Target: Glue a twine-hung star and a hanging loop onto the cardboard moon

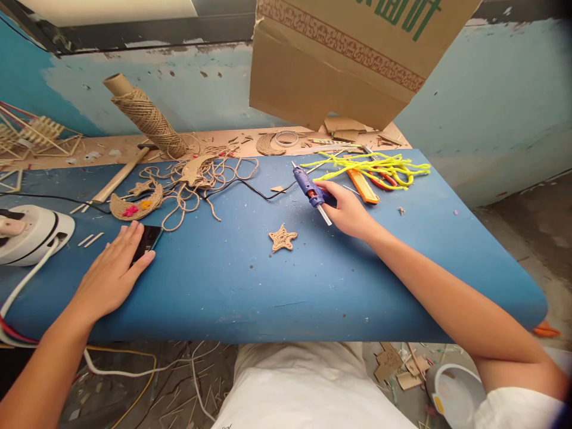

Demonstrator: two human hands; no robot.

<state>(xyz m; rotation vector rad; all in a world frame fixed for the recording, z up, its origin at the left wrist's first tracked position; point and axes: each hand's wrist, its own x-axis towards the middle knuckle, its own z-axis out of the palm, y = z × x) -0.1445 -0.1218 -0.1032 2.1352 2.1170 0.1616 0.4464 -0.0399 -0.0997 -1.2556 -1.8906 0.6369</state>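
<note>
My right hand [344, 208] is wrapped round a purple glue gun [305, 183], its nozzle pointing away from me and a clear glue stick [325, 215] poking out of the back. My left hand [114, 265] lies flat, fingers stretched, over a dark phone [145, 243] that it partly covers. Between the hands, a twine-covered star [283, 238] rests on the blue table [250, 298]. Just beyond my left fingertips sits a twine crescent [136, 205] with pink and orange flowers on it.
A tall twine roll [147, 116] leans at the back, near loose twine [187, 199]. Yellow-green cord [393, 170] lies across an orange cutter [364, 186] and red-handled pliers. A cardboard sheet [339, 65] stands behind. At left is a white corded device [36, 235]. The gun's black cable crosses the table.
</note>
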